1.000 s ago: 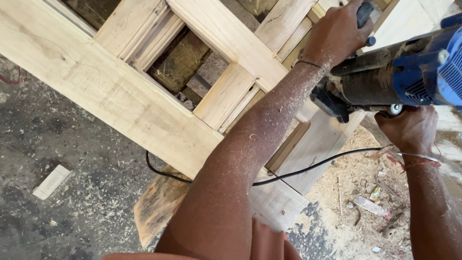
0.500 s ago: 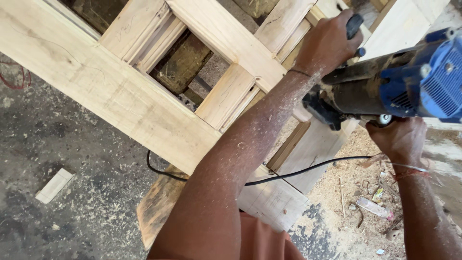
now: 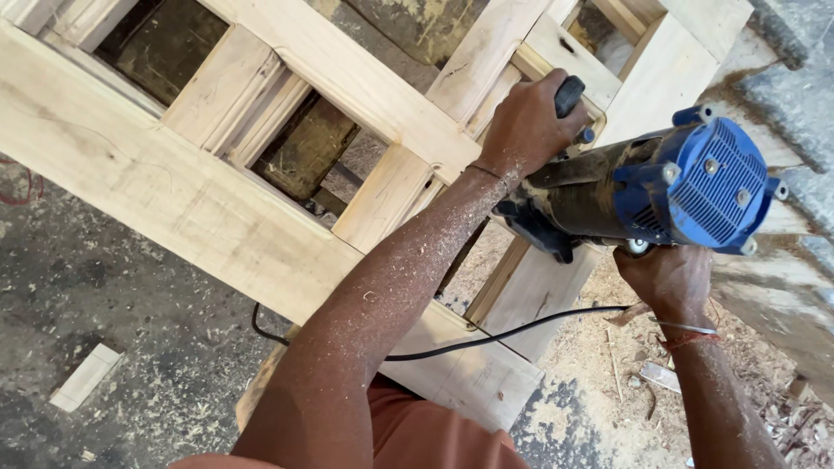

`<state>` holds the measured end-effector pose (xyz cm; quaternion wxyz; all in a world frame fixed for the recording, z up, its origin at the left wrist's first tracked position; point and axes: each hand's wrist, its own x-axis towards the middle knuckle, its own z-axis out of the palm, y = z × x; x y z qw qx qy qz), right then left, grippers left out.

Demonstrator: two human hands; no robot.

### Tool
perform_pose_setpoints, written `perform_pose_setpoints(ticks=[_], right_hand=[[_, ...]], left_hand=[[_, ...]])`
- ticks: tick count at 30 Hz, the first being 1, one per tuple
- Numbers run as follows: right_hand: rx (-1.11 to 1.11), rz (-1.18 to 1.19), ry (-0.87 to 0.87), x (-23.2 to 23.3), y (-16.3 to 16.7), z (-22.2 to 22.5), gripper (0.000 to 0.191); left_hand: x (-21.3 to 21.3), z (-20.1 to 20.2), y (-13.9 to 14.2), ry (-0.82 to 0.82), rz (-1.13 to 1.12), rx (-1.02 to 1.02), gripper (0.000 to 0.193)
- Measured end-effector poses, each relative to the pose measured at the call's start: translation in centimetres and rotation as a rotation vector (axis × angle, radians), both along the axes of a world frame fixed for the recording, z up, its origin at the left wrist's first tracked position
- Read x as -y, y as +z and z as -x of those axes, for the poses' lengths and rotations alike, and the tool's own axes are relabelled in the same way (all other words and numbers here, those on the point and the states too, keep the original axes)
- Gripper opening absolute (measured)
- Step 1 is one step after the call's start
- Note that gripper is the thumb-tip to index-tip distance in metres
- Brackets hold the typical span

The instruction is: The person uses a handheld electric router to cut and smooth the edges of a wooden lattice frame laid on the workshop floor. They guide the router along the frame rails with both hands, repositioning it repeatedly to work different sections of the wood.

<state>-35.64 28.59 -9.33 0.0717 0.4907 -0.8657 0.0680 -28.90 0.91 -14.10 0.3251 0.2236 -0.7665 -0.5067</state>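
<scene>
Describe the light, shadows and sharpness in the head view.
Head view: bright, even daylight on the pale wooden frame, no harsh glare; deep shadow inside its openings; sawdust on the left forearm is crisp; the blue power tool and both hands, left hand and right hand, are sharp, without motion blur.

one view only, from a camera worn on the person's head; it looks steeply down and slightly forward, close over both forearms; the wooden frame (image 3: 217, 208) runs slantwise across the upper left, the blue router (image 3: 660, 187) sits near at right; sawdusty floor (image 3: 113, 304) fills the lower edge.
</scene>
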Motion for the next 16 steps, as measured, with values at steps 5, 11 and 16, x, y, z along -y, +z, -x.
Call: perform_pose_setpoints(ticks=[5,11,16], right_hand=[[-0.005,0.04,-0.034,0.1,0.2,-0.7,0.044],[0.045,-0.008,-0.122,0.5,-0.3,-1.2,0.039],[0.09,-0.098,-0.245,1.1,-0.5,-1.7,0.051]], left_hand=[[0.0,-0.5,0.0,0.007,0.023,-0.039,0.027],[0.6,-0.5,-0.5,-0.034,0.014,-0.061,0.026],[1.7,-1.2,-0.7,-0.034,0.015,-0.034,0.026]])
